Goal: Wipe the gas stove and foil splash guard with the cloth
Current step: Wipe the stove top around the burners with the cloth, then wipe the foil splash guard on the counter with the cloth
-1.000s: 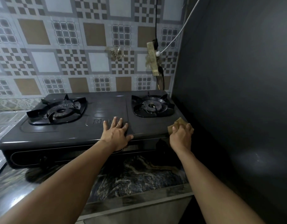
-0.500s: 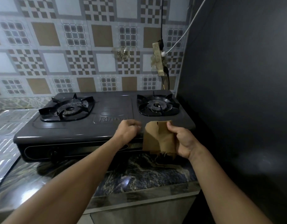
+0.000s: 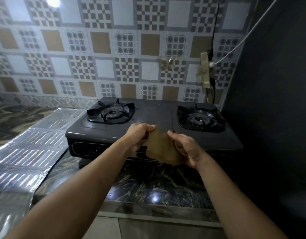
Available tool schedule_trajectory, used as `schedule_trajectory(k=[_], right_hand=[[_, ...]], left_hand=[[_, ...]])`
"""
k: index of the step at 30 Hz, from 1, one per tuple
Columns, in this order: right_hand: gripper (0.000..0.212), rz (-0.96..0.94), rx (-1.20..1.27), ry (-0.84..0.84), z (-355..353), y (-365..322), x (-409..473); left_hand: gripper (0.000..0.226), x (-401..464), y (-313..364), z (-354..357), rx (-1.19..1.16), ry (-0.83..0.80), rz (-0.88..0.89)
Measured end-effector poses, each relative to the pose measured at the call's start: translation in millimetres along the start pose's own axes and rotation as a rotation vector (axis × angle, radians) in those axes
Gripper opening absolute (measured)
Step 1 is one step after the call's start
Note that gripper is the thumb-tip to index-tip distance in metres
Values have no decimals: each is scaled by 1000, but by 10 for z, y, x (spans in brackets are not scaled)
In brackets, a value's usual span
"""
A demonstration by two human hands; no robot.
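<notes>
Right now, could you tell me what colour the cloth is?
Brown: the cloth shows best in the head view.

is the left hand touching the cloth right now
Touching: in the head view the left hand pinches the upper left edge of the cloth.

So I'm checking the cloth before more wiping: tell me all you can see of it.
The cloth is a small brown piece of thin, limp fabric, plain and creased. It hangs slack in the air in front of the stove's front edge, above the dark marbled counter, touching neither. The left hand pinches its upper left edge and the right hand grips its right side. Whether it is damp or dirty cannot be told.
</notes>
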State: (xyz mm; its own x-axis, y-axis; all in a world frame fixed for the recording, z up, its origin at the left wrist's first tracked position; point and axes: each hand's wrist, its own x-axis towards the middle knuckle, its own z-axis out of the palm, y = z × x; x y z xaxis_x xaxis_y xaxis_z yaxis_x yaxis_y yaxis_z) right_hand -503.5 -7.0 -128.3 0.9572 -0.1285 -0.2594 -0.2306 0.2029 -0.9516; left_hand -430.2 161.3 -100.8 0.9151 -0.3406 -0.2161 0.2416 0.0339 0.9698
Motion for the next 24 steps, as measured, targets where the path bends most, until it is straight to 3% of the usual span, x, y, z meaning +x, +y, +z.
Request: schedule_trajectory(k=[5, 10, 15, 19, 24], right_hand=[[28, -57, 15, 92, 366, -60, 190], [35, -19, 168, -208, 751, -265, 238], [27, -68, 68, -342, 1322, -351, 382], [21, -85, -35, -359, 1875, -345, 493], [18, -96, -113, -427, 2559, -257, 646]], left_hand=[[10, -56, 124, -416, 20, 270, 21], [14, -107, 7, -967, 164, 522, 93], [14, -260, -114, -1418, 285, 647, 37], [31, -476, -60, -1648, 414, 705, 182], [28, -724, -74, -2035, 152, 649, 218]])
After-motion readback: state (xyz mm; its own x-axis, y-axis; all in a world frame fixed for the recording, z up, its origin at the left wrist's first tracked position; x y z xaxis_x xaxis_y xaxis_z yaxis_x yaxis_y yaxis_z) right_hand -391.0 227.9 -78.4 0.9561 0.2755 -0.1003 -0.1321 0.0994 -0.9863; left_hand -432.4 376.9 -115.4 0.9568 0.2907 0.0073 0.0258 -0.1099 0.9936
